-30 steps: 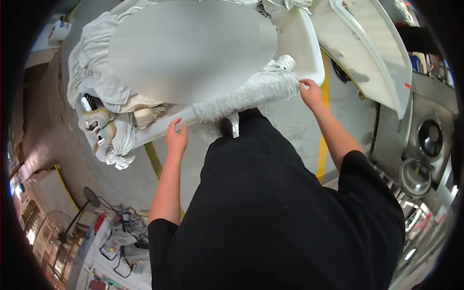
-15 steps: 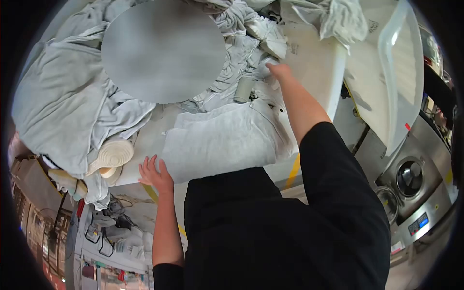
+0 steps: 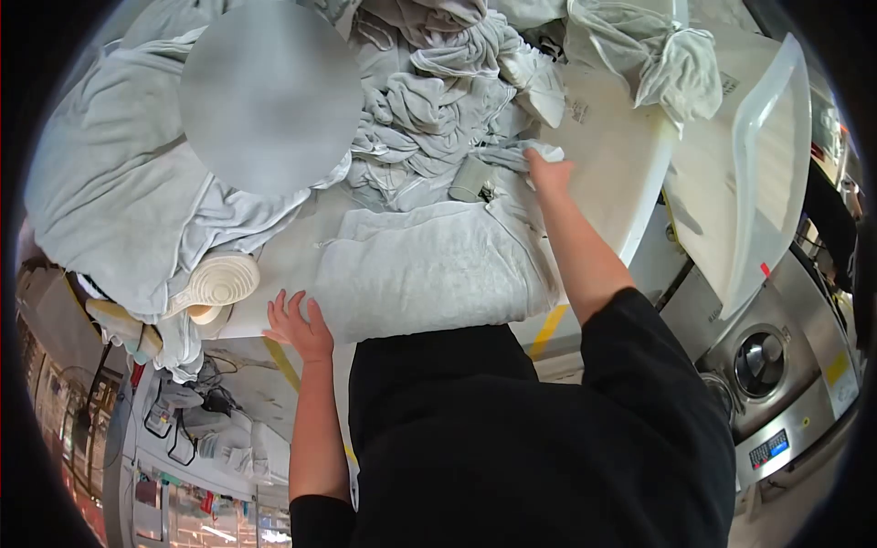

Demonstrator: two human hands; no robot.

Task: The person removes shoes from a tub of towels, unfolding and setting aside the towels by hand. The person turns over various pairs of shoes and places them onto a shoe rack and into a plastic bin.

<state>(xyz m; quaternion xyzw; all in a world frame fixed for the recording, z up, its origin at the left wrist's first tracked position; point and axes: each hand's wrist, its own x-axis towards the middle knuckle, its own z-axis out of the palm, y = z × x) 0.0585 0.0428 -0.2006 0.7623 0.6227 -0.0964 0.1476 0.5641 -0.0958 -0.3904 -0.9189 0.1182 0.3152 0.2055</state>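
Note:
A folded pale grey towel [image 3: 420,269] lies flat on the white table in front of my body. My left hand [image 3: 300,324] is by its near left corner, fingers spread and nothing held. Farther off on the right, my right hand [image 3: 548,171] is closed on the end of a grey cloth [image 3: 507,155], which stretches left into a heap of crumpled grey cloths [image 3: 420,123]. Between the heap and the towel sits a grey-green cylinder-like object [image 3: 470,180]. A smooth grey oval patch hides part of the view above the towel.
A large draped grey cloth [image 3: 110,183] covers the left side, with a cream slipper-like item [image 3: 222,279] below it. A bunched whitish cloth [image 3: 681,73] lies at the far right. The white table [image 3: 621,137] has a raised edge. Steel machines with a round door [image 3: 760,363] stand at right.
My right hand has drawn the grey cloth's end toward me and slightly right. My left hand stays beside the towel corner. The camera view has shifted a little.

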